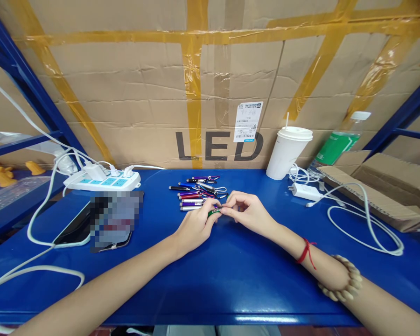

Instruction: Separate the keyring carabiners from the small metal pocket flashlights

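Note:
Between my two hands is a small green metal penlight [214,212], mostly covered by fingers. My left hand [196,224] is closed around its body. With thumb and forefinger pinched, my right hand [248,212] grips its right end. Just behind my left hand lies a loose row of slim penlights [191,196] in black, blue, red, purple and silver, several with clips or loops at their right ends. My left fingers partly hide the nearest silver penlight [186,208].
A white power strip [126,181] with plugs and two phones [77,226] sit on the left of the blue table [210,289]. On the right stand a white cup [287,151], a bottle [339,142], a charger with cable [305,192] and an open carton [388,200]. A big cardboard box [143,102] backs the table.

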`<state>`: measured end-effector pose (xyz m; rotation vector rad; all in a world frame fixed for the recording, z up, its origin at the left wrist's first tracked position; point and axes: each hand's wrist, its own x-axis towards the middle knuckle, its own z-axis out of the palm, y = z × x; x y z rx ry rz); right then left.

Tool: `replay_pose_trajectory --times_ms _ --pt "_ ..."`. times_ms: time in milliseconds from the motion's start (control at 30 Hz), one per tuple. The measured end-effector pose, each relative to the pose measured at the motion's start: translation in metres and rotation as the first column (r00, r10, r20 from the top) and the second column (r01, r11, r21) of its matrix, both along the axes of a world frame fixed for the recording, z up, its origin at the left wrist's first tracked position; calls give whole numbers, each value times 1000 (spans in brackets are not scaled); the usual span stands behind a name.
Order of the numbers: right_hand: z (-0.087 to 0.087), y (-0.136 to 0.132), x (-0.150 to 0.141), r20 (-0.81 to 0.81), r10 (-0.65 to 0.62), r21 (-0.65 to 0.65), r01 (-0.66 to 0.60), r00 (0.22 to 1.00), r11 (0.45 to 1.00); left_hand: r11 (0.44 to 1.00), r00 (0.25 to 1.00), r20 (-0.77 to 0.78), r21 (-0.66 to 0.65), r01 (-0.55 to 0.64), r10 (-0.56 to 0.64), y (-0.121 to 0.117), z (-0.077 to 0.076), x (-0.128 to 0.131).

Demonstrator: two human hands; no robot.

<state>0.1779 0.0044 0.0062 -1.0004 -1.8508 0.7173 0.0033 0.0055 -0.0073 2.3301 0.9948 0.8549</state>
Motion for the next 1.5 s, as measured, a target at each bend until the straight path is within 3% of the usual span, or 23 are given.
replay_pose_trajectory --times_ms 167,433,667,900,1500 --pt "0 1 1 -18 -1 -38 1 1000 999 1000 1000 19 -25 -4 4 1 0 1" --pt "1 4 2 -186 100 -233 -143 977 962 996 998 54 -81 46 -42 -1 2 0" --pt "1 4 0 -243 166 -275 -232 956 933 991 994 1 -77 105 -105 -3 3 -4" --pt "-2 2 2 -120 141 -285 -170 983 943 995 995 -47 55 89 -86 -2 0 -5" --pt "-2 1 -1 35 -8 -350 19 999 937 985 998 -51 171 36 -27 -1 -2 -2"
